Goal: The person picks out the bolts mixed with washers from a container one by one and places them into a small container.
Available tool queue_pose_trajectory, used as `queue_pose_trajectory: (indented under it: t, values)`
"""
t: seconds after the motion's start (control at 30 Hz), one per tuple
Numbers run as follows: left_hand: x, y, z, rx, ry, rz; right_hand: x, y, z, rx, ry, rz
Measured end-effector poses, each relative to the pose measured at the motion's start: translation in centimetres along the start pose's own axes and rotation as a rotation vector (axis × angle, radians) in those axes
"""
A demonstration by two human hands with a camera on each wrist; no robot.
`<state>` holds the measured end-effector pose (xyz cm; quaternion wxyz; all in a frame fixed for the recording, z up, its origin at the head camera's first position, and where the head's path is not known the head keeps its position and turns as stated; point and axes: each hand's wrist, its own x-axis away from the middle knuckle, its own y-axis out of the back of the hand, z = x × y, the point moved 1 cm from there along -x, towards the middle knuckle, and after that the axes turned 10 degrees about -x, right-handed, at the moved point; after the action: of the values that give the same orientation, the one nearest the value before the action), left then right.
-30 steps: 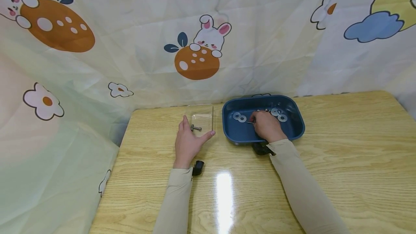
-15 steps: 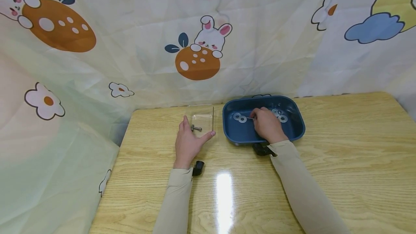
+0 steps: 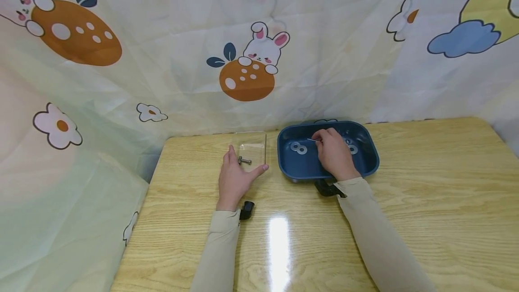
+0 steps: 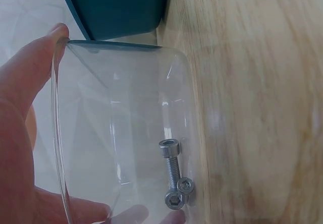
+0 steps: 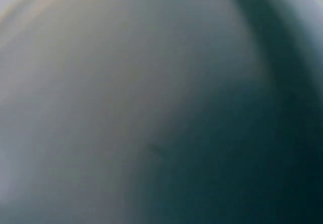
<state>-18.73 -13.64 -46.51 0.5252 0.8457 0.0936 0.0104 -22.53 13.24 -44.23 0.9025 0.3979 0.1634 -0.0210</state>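
Observation:
My left hand [image 3: 235, 179] holds a clear plastic box [image 3: 253, 141] at the left, thumb at one side and fingers at the other. Inside the box, silver socket-head screws [image 4: 173, 168] lie in a small heap, best seen in the left wrist view. Over the blue tray [image 3: 284, 170], my right hand [image 3: 335, 154] pinches a thin silver metal piece [image 3: 311, 139] whose end sticks out to the left of the fingertips. Flat washers [image 3: 301, 150] lie on the tray floor left of this hand, and another washer [image 3: 352, 149] lies right of it. The right wrist view is blurred.
The box and tray stand side by side near the back edge of a wooden table [image 3: 430, 184]. Behind them hangs a printed cloth [image 3: 182, 57]. Black wrist-worn devices show below the left hand [image 3: 247, 210] and at the tray's front rim.
The right hand has risen slightly and moved toward the back of the tray, with the thin silver piece in its fingertips. My left hand and the clear box have stayed put.

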Motion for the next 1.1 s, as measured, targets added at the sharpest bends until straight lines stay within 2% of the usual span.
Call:
queue_pose_trajectory:
  t: [0.53,1.1]
  values:
    - [0.2,0.0,0.2,0.003,0.008,0.008,0.5,-0.2,0.9,-0.047,0.070,-0.033]
    - [0.1,0.0,0.0,0.005,0.007,0.004,1.0,-1.1,2.7,-0.082,0.118,-0.035]
